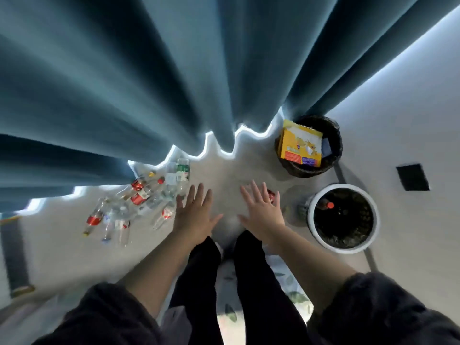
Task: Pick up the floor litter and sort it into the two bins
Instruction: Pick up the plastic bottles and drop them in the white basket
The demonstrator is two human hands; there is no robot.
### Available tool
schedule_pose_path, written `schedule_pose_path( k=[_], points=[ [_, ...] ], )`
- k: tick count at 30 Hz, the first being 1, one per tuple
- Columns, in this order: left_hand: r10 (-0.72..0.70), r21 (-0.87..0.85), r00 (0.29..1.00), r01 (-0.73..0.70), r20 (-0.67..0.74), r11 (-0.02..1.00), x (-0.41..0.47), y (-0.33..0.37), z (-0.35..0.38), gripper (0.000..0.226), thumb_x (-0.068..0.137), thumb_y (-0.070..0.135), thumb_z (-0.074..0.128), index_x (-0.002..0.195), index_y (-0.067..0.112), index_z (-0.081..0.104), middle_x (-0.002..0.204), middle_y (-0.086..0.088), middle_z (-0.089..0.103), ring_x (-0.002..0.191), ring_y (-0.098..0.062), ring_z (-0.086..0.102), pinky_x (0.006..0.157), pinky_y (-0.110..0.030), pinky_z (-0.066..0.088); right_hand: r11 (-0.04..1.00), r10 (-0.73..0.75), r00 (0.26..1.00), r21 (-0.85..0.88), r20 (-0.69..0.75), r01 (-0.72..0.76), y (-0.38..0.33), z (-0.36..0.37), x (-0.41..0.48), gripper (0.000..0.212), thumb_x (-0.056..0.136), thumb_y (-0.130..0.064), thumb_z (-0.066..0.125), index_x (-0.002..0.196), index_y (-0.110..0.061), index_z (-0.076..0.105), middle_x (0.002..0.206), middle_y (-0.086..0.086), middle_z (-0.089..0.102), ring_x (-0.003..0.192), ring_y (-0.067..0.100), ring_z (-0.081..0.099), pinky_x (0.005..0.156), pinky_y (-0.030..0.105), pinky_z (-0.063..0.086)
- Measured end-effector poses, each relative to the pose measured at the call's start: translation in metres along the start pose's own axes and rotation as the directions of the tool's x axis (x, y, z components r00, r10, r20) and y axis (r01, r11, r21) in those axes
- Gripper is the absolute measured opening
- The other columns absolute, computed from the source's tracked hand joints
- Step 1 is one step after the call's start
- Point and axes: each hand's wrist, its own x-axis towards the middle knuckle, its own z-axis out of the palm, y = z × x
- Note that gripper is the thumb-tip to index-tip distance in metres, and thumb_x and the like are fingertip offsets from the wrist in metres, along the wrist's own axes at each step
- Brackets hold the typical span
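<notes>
Several empty plastic bottles (pixel 139 200) with red and green labels lie scattered on the pale floor at the left, under the curtain's hem. My left hand (pixel 195 215) hovers flat with spread fingers just right of them and holds nothing. My right hand (pixel 261 210) is spread the same way, empty, above the floor. A red item (pixel 271 194) peeks out behind its fingers. A white-rimmed bin (pixel 321 239) at the right holds a dark bottle with a red cap (pixel 329 205). Behind it a dark bin (pixel 334 135) holds a yellow carton (pixel 298 145).
Blue curtains (pixel 174 70) hang ahead, their hem just above the floor. A white wall with a black square plate (pixel 412 177) runs along the right. My dark-trousered legs (pixel 249 282) stand below the hands. A dark strip (pixel 17 257) lies at the far left.
</notes>
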Motion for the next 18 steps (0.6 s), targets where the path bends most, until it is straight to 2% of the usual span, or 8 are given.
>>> schedule_pose_path(
  k=[4,9,14,18],
  points=[
    [-0.197,-0.161,0.980,0.191,-0.025,0.968,-0.059,-0.065,0.024,0.077,0.094,0.063,0.025,0.153,0.021,0.002,0.161,-0.005,-0.009,0.148,-0.026,-0.009,0.117,-0.055,0.002,0.978,-0.123,0.992,-0.167,0.037,0.128,-0.071,-0.016,0.010,0.082,0.095,-0.056,0.039,0.150,-0.035,-0.018,0.161,0.003,-0.016,0.147,0.032,-0.016,0.116,0.062,-0.001],
    [-0.415,-0.334,0.907,0.370,-0.072,0.867,-0.131,-0.153,0.048,0.075,0.094,0.062,0.023,0.153,0.022,0.000,0.161,-0.004,-0.009,0.148,-0.025,-0.008,0.117,-0.052,0.002,0.934,-0.229,0.971,-0.268,0.064,0.238,-0.187,-0.016,0.008,0.080,0.096,-0.056,0.037,0.149,-0.035,-0.020,0.160,0.003,-0.022,0.147,0.030,-0.017,0.116,0.060,-0.002],
    [-0.517,-0.394,0.852,0.448,-0.082,0.802,-0.200,-0.247,0.082,0.077,0.093,0.065,0.019,0.153,0.021,-0.001,0.161,-0.006,-0.008,0.148,-0.026,-0.007,0.116,-0.053,0.006,0.898,-0.317,0.944,-0.292,0.090,0.329,-0.311,0.006,-0.010,0.080,0.095,-0.056,0.039,0.150,-0.036,-0.016,0.161,0.002,-0.018,0.147,0.030,-0.016,0.116,0.058,-0.003],
    [-0.595,-0.471,0.804,0.529,0.009,0.707,-0.243,-0.306,0.105,0.077,0.093,0.064,0.019,0.153,0.020,-0.002,0.161,-0.007,-0.008,0.148,-0.026,-0.007,0.117,-0.055,0.007,0.865,-0.366,0.919,-0.310,0.150,0.395,-0.389,0.024,-0.019,0.077,0.096,-0.055,0.037,0.152,-0.036,-0.014,0.161,0.002,-0.017,0.147,0.030,-0.015,0.116,0.057,-0.004]
  ],
)
